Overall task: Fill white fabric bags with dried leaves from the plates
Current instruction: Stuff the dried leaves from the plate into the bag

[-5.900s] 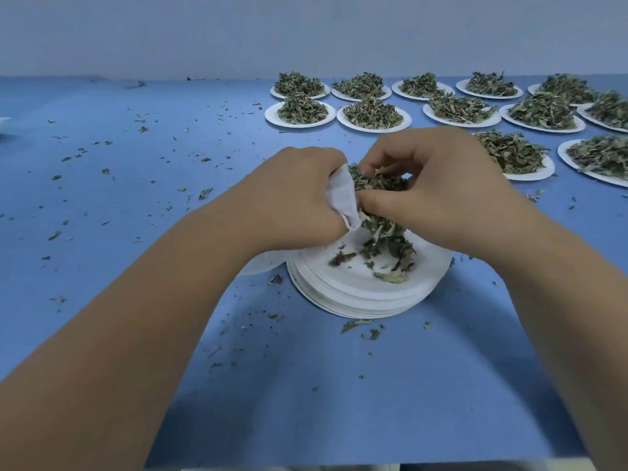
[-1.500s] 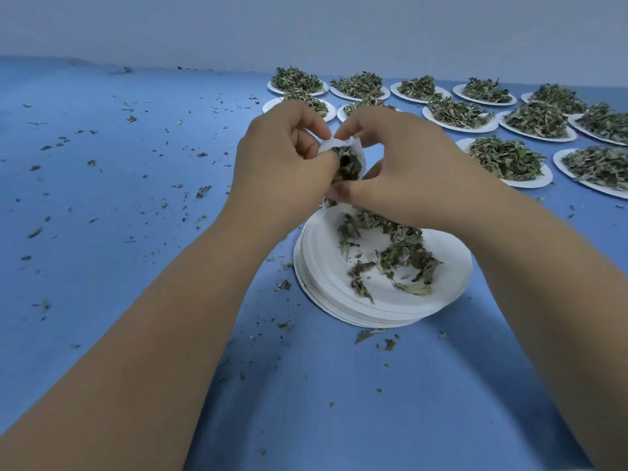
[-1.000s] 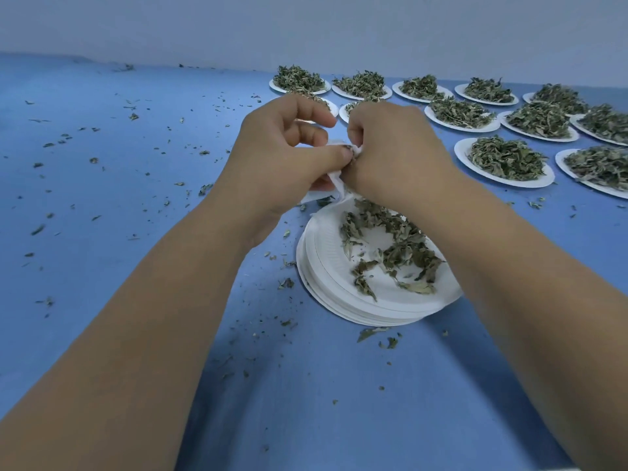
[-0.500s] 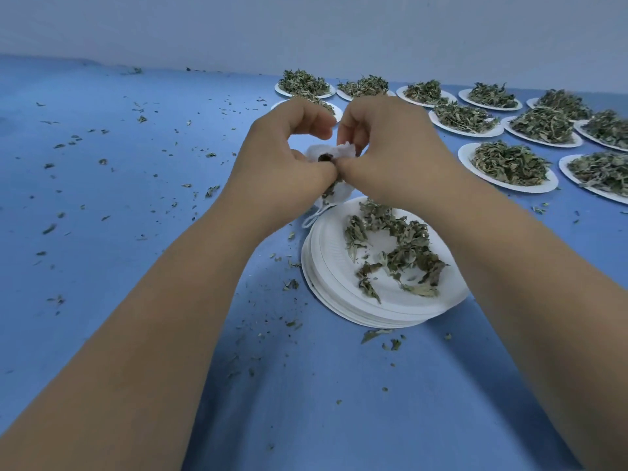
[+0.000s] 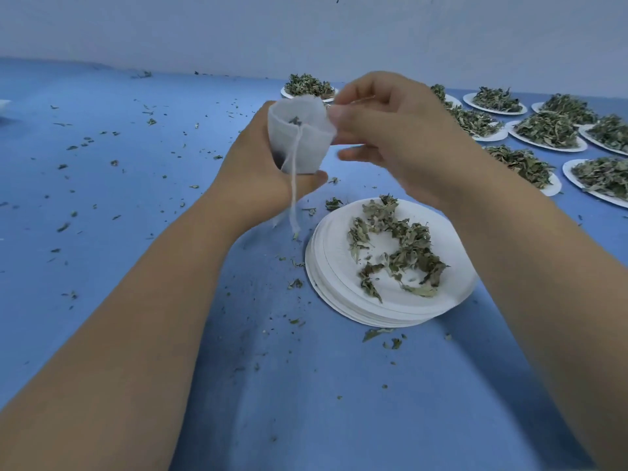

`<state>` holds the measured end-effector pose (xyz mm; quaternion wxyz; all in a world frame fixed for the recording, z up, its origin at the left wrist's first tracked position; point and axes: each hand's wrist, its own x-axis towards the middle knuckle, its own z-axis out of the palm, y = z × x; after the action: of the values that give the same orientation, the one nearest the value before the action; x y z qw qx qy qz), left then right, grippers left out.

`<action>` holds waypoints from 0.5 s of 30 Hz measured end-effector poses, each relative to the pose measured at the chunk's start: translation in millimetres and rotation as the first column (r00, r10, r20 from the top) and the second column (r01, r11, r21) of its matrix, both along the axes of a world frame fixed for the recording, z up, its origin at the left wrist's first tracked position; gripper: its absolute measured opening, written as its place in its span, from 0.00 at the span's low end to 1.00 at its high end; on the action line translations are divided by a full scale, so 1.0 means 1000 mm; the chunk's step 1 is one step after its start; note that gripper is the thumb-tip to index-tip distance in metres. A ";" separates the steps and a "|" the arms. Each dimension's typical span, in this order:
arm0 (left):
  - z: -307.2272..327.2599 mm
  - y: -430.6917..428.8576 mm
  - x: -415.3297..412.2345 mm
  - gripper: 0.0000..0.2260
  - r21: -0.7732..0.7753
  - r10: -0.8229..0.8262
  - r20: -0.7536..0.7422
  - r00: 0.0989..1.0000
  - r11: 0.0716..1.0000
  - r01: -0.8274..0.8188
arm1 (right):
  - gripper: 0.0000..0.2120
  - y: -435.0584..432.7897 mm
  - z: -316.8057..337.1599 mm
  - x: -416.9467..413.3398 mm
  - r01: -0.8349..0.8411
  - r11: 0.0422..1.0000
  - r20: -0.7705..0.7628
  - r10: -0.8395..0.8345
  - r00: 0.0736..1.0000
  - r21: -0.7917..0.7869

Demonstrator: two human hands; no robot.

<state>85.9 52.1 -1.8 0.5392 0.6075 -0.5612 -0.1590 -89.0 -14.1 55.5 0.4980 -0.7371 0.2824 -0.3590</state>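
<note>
The left grip (image 5: pixel 258 164) is curled round the white fabric bag (image 5: pixel 299 137) from behind and below, with the thumb tucked under the bag's bottom edge, and holds it upright in the air above the counter (image 5: pixel 136 198). The right grip (image 5: pixel 401 141) meets the bag at its upper right edge, where thumb and forefinger are pinched together. Motion blur there makes it hard to say whether they hold the cloth itself or a cord, though it looks like the rim. The other right fingers are loosely bent and hold nothing.

The bag's mouth is gathered, and a dark scrap of leaf shows at the top. A white drawstring (image 5: pixel 293 192) hangs straight down its front, past the left wrist.

Just beside and nearer the viewer, a stack of white plates (image 5: pixel 326 277) sits on the blue counter, and a thin scatter of dried leaves (image 5: pixel 404 253) lies on the top plate. Leaf crumbs dot the counter all round. Further back on the right stand rows of heaped plates (image 5: pixel 551 188), well apart from the bag.
</note>
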 end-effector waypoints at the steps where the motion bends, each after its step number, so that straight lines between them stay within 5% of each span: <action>1: -0.001 0.001 0.002 0.25 0.028 0.043 0.017 0.999 0.999 -0.044 | 0.08 0.003 -0.003 -0.012 0.042 0.995 -0.078 -0.049 0.996 -0.089; 4: -0.003 0.004 -0.005 0.23 0.075 0.155 0.121 0.980 0.983 -0.165 | 0.20 0.015 -0.020 -0.054 -0.075 0.922 -0.510 -0.142 0.848 -0.381; 6: -0.007 0.005 -0.020 0.20 0.074 0.192 0.223 0.956 0.974 -0.213 | 0.35 0.026 -0.034 -0.070 -0.248 0.878 -0.726 -0.149 0.672 -0.410; 8: -0.016 0.004 -0.036 0.16 0.081 0.157 0.325 0.933 0.978 -0.193 | 0.42 0.035 -0.045 -0.070 -0.324 0.863 -0.792 -0.131 0.596 -0.387; 15: -0.033 0.001 -0.046 0.14 0.090 0.180 0.360 0.916 0.970 -0.226 | 0.17 0.044 -0.052 -0.062 -0.222 0.825 -0.611 -0.178 0.771 -0.520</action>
<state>39.5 53.6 -34.3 0.4041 0.7148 -0.5701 -0.0279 -150.6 30.0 3.8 0.1360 -0.9307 0.3052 -0.1490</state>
